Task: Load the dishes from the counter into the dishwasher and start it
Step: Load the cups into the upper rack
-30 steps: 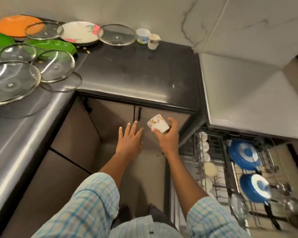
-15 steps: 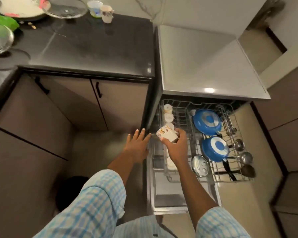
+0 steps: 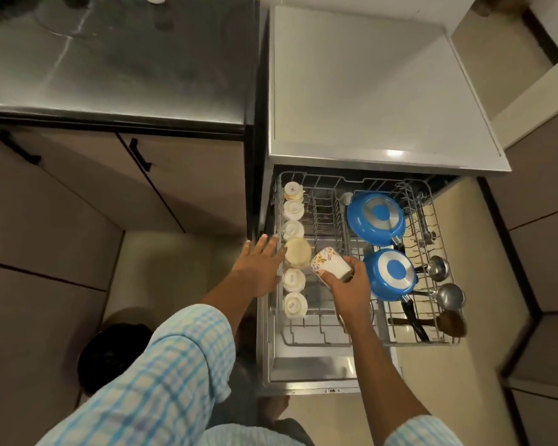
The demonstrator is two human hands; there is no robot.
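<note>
My right hand (image 3: 348,286) grips a white cup with a flower pattern (image 3: 328,263), tilted on its side above the pulled-out dishwasher rack (image 3: 306,341). My left hand (image 3: 259,268) is flat with straight fingers at the rack's left edge, next to a row of upturned white cups (image 3: 293,210). Two blue pans (image 3: 376,218) lie upside down in the rack's right half, with steel ladles (image 3: 448,296) beside them.
The open dishwasher door (image 3: 313,370) lies below the rack. The dishwasher's grey top (image 3: 368,91) is at the upper right. A dark counter (image 3: 110,59) and brown cabinet doors (image 3: 78,204) stand at the left. A dark round object (image 3: 110,352) sits on the floor.
The view has swung from the counter down to the dishwasher. Both hands moved right and now hang over the rack, the right one still holding the flowered cup.
</note>
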